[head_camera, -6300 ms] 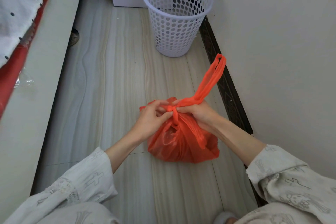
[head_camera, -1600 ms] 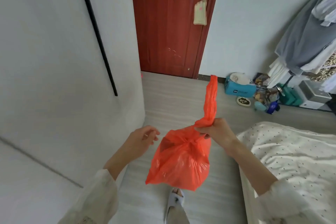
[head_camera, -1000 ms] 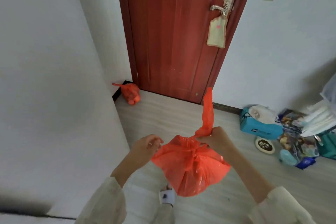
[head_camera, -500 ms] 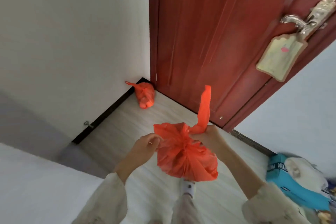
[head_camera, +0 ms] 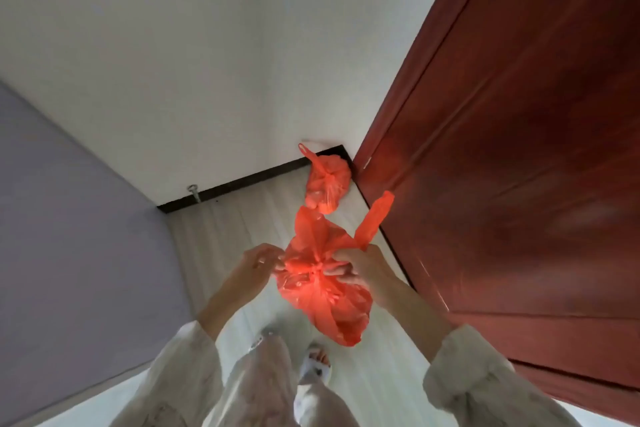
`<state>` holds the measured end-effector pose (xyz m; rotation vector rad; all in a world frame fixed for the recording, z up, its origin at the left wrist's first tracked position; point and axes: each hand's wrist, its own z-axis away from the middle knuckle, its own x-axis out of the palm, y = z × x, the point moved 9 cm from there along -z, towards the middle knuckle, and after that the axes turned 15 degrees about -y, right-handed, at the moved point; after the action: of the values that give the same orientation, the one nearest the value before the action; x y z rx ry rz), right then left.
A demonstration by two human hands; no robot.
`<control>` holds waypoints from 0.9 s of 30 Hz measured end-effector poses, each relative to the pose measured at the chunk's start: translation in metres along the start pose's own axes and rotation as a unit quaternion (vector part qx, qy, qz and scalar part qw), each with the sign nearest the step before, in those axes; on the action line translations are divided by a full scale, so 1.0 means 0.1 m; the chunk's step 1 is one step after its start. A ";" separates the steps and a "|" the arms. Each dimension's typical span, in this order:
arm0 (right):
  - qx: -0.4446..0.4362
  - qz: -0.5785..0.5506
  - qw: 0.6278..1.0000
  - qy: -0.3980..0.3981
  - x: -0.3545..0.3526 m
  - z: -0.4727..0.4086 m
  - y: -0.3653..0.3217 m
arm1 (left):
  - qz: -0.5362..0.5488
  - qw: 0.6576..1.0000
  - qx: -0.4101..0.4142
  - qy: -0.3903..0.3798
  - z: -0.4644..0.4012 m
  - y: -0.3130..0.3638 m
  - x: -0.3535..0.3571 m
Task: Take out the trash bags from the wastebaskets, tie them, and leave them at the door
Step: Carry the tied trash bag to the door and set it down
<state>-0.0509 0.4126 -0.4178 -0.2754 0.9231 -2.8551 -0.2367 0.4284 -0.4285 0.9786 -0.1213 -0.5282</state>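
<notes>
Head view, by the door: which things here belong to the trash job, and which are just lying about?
Part of the job:
- held red bag, pinched at its knot by left hand and right hand
- tied red bag on the floor in the corner
- red door

Just there:
- doorstop at the baseboard
- slippers

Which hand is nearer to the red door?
The right hand. It holds the bag at the knot, on the side toward the door. The left hand pinches the bag on the far side, toward the wall.
</notes>
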 end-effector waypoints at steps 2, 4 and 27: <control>0.016 -0.020 1.000 -0.017 -0.07 -0.38 -0.21 | 0.015 0.999 -0.021 0.027 -0.33 -0.04 -0.21; 0.038 -0.015 0.999 -0.020 -0.15 -0.81 -0.38 | 0.021 0.998 -0.044 0.041 -0.68 -0.14 -0.42; 0.129 -0.161 0.977 -0.047 -0.48 -6.29 0.00 | 0.024 0.978 -0.151 0.146 -3.98 -2.58 -1.49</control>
<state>-0.1368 0.7771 -0.9254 -0.5726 0.5223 -3.1745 -0.3311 0.6867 -0.8428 0.7444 0.1937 -0.3413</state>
